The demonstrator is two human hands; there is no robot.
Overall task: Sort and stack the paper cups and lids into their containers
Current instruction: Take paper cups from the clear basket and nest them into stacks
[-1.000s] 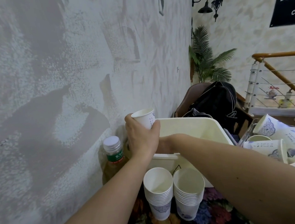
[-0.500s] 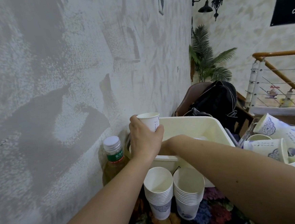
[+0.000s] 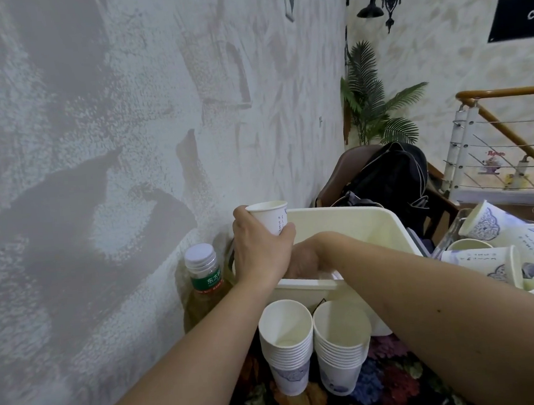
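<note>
My left hand (image 3: 260, 250) grips a white paper cup (image 3: 270, 216) upright above the left front corner of a cream plastic bin (image 3: 385, 225). My right hand (image 3: 305, 261) reaches down inside that bin behind my left hand; its fingers are hidden and something white lies by them. Two stacks of nested white cups stand in front of the bin: the left stack (image 3: 286, 344) and the right stack (image 3: 342, 345). Several loose printed cups (image 3: 484, 260) lie on their sides at the right.
A tea bottle with a white cap (image 3: 204, 277) stands against the textured wall (image 3: 98, 183) on the left. A black backpack (image 3: 388, 183) sits on a chair behind the bin. The tabletop has a floral cloth (image 3: 385, 384). A railing (image 3: 510, 138) is at the far right.
My left hand with the cup has shifted slightly right and down toward the bin. My right hand has gone deeper into the bin.
</note>
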